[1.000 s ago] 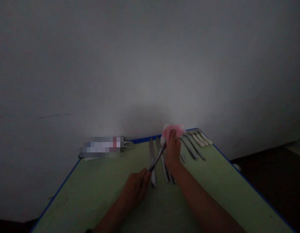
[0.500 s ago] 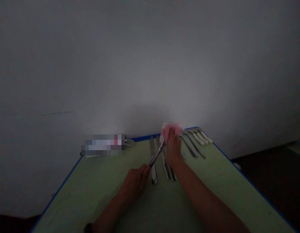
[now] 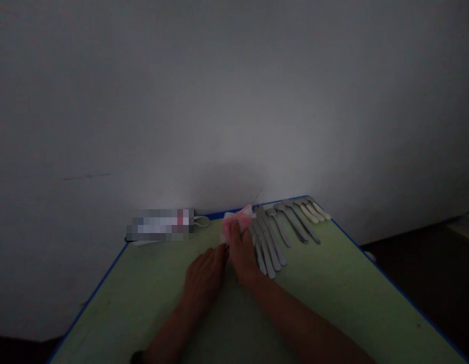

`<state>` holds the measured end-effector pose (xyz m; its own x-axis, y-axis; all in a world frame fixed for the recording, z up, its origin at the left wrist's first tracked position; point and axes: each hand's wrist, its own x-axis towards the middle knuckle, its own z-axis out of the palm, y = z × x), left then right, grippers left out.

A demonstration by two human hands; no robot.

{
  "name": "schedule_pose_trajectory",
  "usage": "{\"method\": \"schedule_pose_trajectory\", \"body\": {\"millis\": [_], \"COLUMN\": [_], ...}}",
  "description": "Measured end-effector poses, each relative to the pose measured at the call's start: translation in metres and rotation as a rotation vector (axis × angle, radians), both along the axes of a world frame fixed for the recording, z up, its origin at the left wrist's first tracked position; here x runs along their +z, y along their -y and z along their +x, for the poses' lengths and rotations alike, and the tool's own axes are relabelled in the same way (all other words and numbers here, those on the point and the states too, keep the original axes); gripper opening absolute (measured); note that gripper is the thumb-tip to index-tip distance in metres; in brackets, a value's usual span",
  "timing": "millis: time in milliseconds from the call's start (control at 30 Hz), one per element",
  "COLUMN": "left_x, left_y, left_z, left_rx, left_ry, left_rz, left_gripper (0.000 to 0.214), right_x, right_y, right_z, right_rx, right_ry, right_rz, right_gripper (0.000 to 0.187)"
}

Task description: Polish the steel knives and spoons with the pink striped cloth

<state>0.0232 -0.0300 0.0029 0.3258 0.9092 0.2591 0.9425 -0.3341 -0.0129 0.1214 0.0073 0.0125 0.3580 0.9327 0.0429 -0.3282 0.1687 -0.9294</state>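
My right hand (image 3: 242, 250) is closed round a pink and white cloth (image 3: 237, 221) near the far middle of the green table (image 3: 333, 298). My left hand (image 3: 204, 273) sits just left of it, fingers curled and pinched at a small bit of metal between the two hands, most of it hidden. A row of table knives (image 3: 267, 240) lies just right of my right hand. Further right lie several spoons and forks (image 3: 295, 220), some with white handles (image 3: 315, 211).
A blurred flat object (image 3: 160, 226) with a white loop beside it lies at the table's far left edge against the grey wall. The table has a blue rim (image 3: 93, 296). Dark floor (image 3: 427, 273) lies to the right.
Both hands have come together and shifted left. The knife that was held slanted up between them is no longer raised, and the cloth has moved left and lower.
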Motion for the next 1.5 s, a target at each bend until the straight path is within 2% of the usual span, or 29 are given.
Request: {"method": "schedule_pose_trajectory", "body": {"millis": [100,300,367,433,500,567,667,700,767,867,1067,1233,1367,1500], "left_x": [-0.004,-0.009,-0.009,-0.008,-0.007,-0.006,-0.004,-0.003,-0.003,-0.004,-0.004,0.002,0.009,0.006], "left_y": [-0.001,-0.001,0.001,0.003,0.004,0.004,0.0,-0.001,-0.003,-0.002,0.007,0.012,0.015,0.015], "left_z": [0.001,0.005,0.004,0.003,0.002,0.002,0.002,0.002,0.002,0.002,0.009,0.008,0.006,0.004], "left_rx": [-0.091,-0.285,-0.35,-0.369,-0.334,-0.258,-0.16,-0.144,-0.138,-0.133,-0.177,-0.201,-0.236,-0.246], "left_ry": [-0.021,0.117,0.209,0.323,0.462,0.623,0.842,0.895,0.957,0.971,0.961,0.943,0.888,0.829], "left_rz": [0.135,0.282,0.22,0.069,-0.132,-0.278,-0.33,-0.33,-0.341,-0.393,-0.527,-0.588,-0.585,-0.602], "left_gripper": [0.024,0.027,0.029,0.031,0.032,0.035,0.04,0.04,0.04,0.041,0.044,0.045,0.045,0.045], "right_x": [0.007,0.026,0.029,0.03,0.029,0.025,0.017,0.015,0.012,0.013,0.027,0.03,0.03,0.029], "right_y": [-0.015,-0.047,-0.052,-0.054,-0.049,-0.037,-0.013,-0.007,0.001,-0.004,-0.034,-0.049,-0.058,-0.06], "right_z": [0.018,0.069,0.082,0.089,0.083,0.064,0.022,0.01,-0.003,0.005,0.056,0.083,0.1,0.103], "right_rx": [-0.079,-0.2,-0.236,-0.271,-0.308,-0.306,-0.145,-0.139,-0.076,-0.06,-0.185,-0.285,-0.371,-0.405], "right_ry": [0.101,0.036,-0.048,-0.094,-0.031,0.101,0.24,0.259,0.292,0.269,0.211,0.186,0.172,0.144], "right_rz": [-0.118,-0.166,-0.149,-0.14,-0.172,-0.196,-0.063,-0.036,-0.036,-0.064,-0.072,-0.073,-0.102,-0.138], "right_gripper": [0.052,0.062,0.064,0.065,0.066,0.067,0.061,0.058,0.056,0.056,0.056,0.055,0.054,0.053]}}
